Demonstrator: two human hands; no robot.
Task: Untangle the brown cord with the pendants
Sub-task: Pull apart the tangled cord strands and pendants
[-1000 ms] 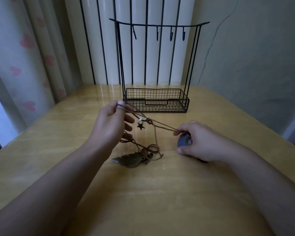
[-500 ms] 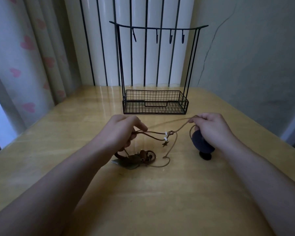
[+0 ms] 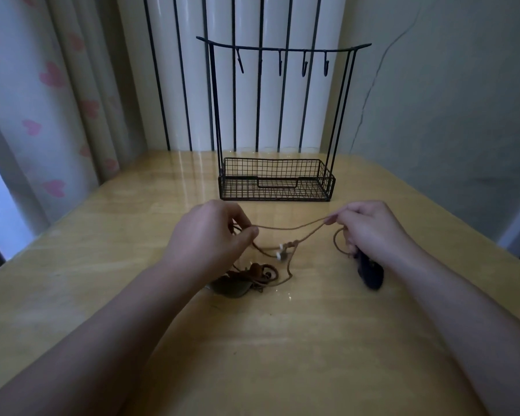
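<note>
Your brown cord (image 3: 288,228) hangs slack in the air as a thin strand, dipping to a knot with small white beads (image 3: 281,254). Below, it piles in tangled loops on a dull leaf-shaped pendant (image 3: 233,288); a dark rounded pendant (image 3: 371,274) lies farther right.

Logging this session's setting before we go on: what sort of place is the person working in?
Most likely a room at home, perhaps a bedroom corner: a pale curtain with pink hearts hangs at the left, a glossy yellow wooden table meets a cracked plaster wall, and a black wire jewellery rack with hooks stands at the back.
</note>
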